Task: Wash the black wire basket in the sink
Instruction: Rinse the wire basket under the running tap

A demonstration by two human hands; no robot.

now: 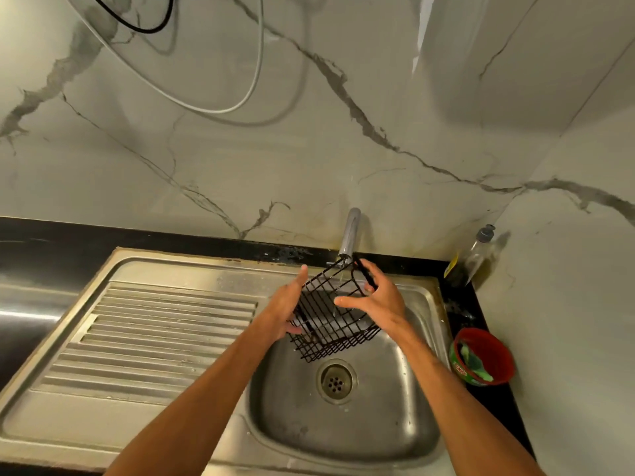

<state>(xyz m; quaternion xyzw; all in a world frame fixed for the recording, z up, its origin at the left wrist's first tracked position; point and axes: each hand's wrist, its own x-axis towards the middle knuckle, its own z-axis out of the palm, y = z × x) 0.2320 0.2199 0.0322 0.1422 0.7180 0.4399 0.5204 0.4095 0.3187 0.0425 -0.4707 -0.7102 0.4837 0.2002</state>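
Observation:
The black wire basket (335, 326) hangs tilted over the steel sink (405, 417), under the chrome tap (349, 235). A thin stream of water runs from the tap through its wires. My left hand (287, 305) holds the basket's left side, thumb curled under the lower edge and fingers lying up along the wires. My right hand (374, 297) grips the basket's right rim, thumb reaching across the front and fingers curled over the upper edge. The drain (336, 381) lies just below the basket.
A ribbed steel draining board (154, 338) spreads to the left of the sink. On the black counter at the right stand a clear soap bottle (472, 257) and a red tub (484, 357) holding a green scrubber. Marble wall rises close behind; cables hang above.

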